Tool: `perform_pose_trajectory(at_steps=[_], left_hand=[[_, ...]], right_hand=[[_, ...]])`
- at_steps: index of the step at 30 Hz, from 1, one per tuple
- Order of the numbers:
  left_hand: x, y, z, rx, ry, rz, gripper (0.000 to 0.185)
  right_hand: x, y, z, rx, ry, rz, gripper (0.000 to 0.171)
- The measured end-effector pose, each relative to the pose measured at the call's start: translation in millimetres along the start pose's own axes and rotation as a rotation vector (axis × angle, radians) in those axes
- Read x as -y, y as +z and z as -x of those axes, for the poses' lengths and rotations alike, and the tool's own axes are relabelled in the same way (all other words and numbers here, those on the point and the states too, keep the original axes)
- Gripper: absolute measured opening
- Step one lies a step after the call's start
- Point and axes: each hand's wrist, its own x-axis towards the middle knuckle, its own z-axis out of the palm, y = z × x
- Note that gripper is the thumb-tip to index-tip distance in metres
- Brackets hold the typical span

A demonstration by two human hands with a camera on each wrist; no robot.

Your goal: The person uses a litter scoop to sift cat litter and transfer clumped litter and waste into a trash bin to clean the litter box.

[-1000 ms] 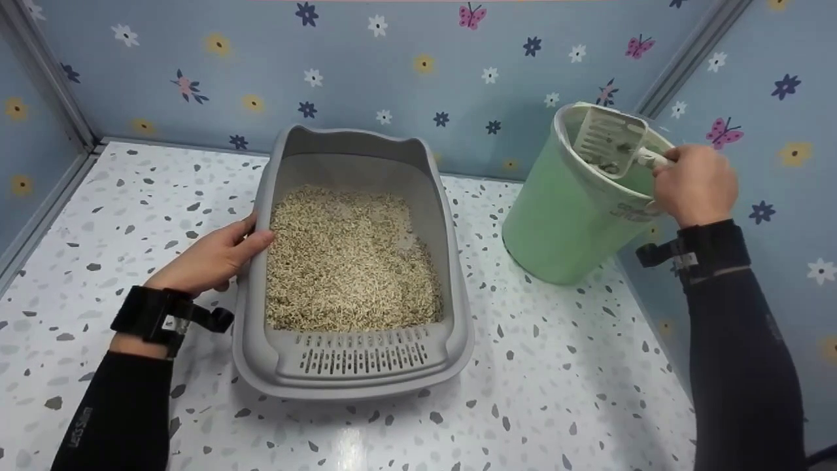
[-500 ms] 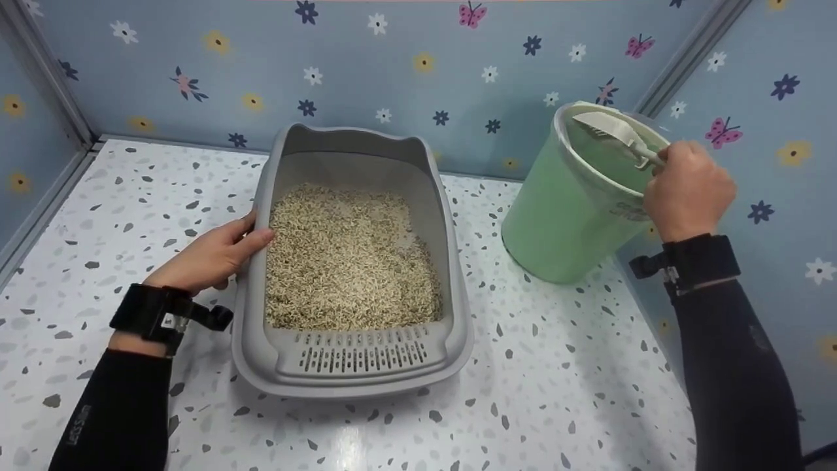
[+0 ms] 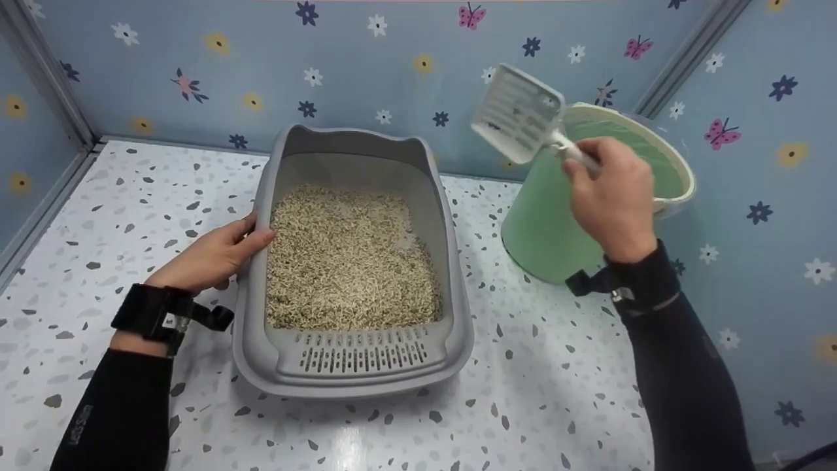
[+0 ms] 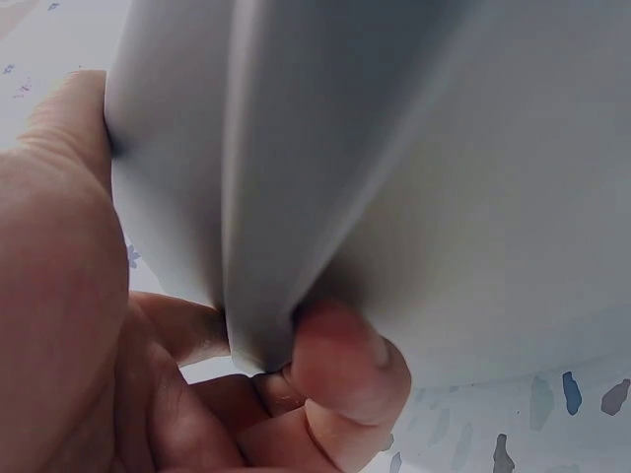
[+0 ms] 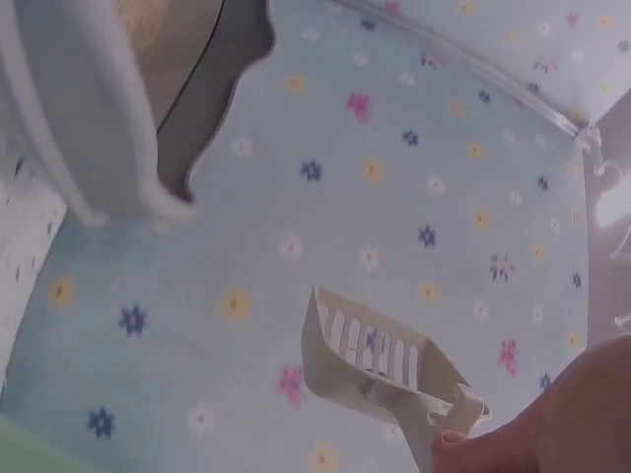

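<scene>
A grey litter box (image 3: 356, 386) stands on the speckled surface, its floor covered with beige pellet litter (image 3: 353, 261). My left hand (image 3: 212, 255) grips the box's left rim, thumb on top; in the left wrist view its fingers (image 4: 345, 365) curl under the rim's lip. My right hand (image 3: 614, 190) grips the handle of an off-white slotted litter scoop (image 3: 520, 111), raised up in front of the back wall. Through the scoop's slots the flowered wall shows, in the right wrist view too, where the scoop (image 5: 380, 355) tilts. Behind the right hand is a green bin (image 3: 549, 229) with a pale rim.
Flowered blue panels (image 3: 392, 59) rise at the back and both sides. A clear liner (image 3: 608, 127) lines the bin. White terrazzo-patterned surface (image 3: 523, 392) extends in front of the box and bin. A dark cable (image 3: 814, 456) crosses the lower right corner.
My right hand has lifted the litter scoop out of the bin's mouth and moved left, turning its basket upright. The bin has righted somewhat. My left hand stays on the rim.
</scene>
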Motion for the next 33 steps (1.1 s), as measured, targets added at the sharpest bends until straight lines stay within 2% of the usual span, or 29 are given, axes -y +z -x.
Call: perform_pose_trajectory(at_steps=[7, 11, 14, 20, 24, 30, 33], left_hand=[[-1.4, 0.7, -0.8, -0.005, -0.007, -0.004, 0.084], [-2.6, 1.1, 0.9, -0.002, -0.009, 0.002, 0.085], [-0.8, 0.9, 0.9, 0.002, -0.01, 0.012, 0.084], [-0.5, -0.3, 1.2, 0.004, -0.009, 0.023, 0.083], [0.3, -0.7, 1.2, -0.002, -0.01, 0.009, 0.085], [0.9, -0.7, 0.7, -0.001, -0.015, 0.015, 0.087], [0.4, -1.0, 1.0, -0.002, -0.019, 0.023, 0.088]], right_hand=[[49, 63, 18, 0.317, -0.056, -0.072, 0.021], [69, 97, 25, 0.51, -0.023, -0.077, 0.021], [78, 119, 27, 0.619, -0.001, -0.076, 0.021], [89, 151, 32, 0.74, 0.02, -0.053, 0.021], [92, 168, 36, 0.808, 0.002, -0.024, 0.022], [94, 185, 37, 0.971, -0.027, 0.033, 0.032], [94, 189, 37, 1.008, -0.029, 0.055, 0.034]])
